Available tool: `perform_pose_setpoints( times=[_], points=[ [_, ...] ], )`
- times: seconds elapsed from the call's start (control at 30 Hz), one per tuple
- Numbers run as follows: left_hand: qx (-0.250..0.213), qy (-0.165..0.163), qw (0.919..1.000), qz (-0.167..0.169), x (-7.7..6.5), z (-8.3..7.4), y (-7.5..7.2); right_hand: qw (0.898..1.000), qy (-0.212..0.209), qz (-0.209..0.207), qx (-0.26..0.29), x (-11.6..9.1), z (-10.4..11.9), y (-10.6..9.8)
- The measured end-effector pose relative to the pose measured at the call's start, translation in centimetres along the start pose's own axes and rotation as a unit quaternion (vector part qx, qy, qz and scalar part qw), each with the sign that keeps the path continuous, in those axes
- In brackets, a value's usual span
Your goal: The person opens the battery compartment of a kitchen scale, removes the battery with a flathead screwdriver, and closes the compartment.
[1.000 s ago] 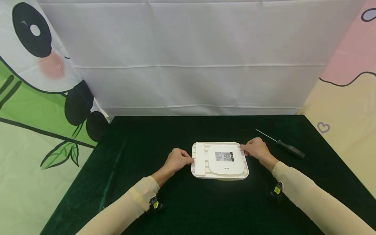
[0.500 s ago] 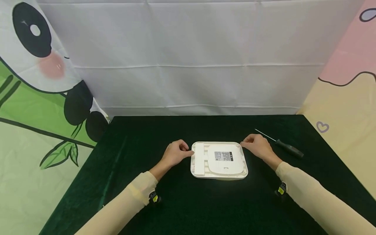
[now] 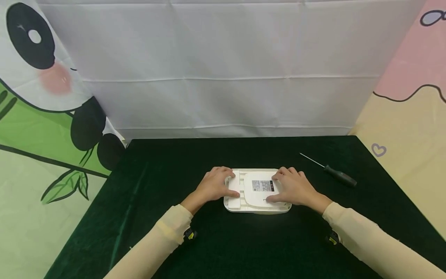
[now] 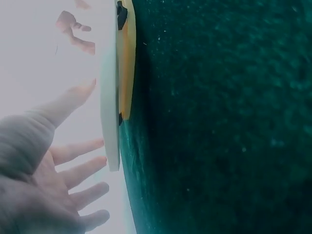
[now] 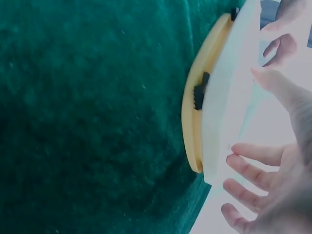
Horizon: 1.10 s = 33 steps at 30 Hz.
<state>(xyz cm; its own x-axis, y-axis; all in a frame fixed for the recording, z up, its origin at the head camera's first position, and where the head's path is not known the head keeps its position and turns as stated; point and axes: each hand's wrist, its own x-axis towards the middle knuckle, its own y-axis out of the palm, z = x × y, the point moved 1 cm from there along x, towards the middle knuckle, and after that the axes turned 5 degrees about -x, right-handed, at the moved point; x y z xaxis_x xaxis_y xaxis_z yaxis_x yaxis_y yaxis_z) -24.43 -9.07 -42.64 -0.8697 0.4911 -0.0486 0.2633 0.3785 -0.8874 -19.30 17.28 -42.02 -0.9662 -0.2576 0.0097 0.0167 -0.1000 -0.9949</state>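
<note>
A white rectangular plastic device with rounded corners lies flat on the table. A printed label shows on its raised inner panel, and a long strip runs along its left side. My left hand is over its left end, thumb and fingers spread at the strip. My right hand reaches over the right end, fingertips and thumb at the inner panel. Both hands have extended fingers in the wrist views. A yellow layer with black pieces shows beneath the white body in the right wrist view.
Behind the right hand lies a screwdriver with a dark handle, its shaft pointing to the far left. Dark green cloth covers the table. A white curtain hangs at the back, with printed cloths on both sides.
Both hands have moved from the device's side edges inward over its top, with fingers now spread. The device and screwdriver keep their places on the table; the view has shifted slightly.
</note>
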Motion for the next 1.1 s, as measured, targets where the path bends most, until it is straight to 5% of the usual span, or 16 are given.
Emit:
perform_pose_setpoints(
  times=[0.6, 1.1],
  points=[
    [-0.005, -0.007, 0.9999, 0.006, 0.05, 0.09, 0.39, 0.999, -0.009, 0.012, -0.049, 0.44, 0.84, -0.19],
    [-0.014, -0.013, 0.9997, 0.014, -0.04, 0.21, 0.45, 0.997, -0.039, -0.033, -0.065, -0.04, 0.51, 0.54]
  ],
)
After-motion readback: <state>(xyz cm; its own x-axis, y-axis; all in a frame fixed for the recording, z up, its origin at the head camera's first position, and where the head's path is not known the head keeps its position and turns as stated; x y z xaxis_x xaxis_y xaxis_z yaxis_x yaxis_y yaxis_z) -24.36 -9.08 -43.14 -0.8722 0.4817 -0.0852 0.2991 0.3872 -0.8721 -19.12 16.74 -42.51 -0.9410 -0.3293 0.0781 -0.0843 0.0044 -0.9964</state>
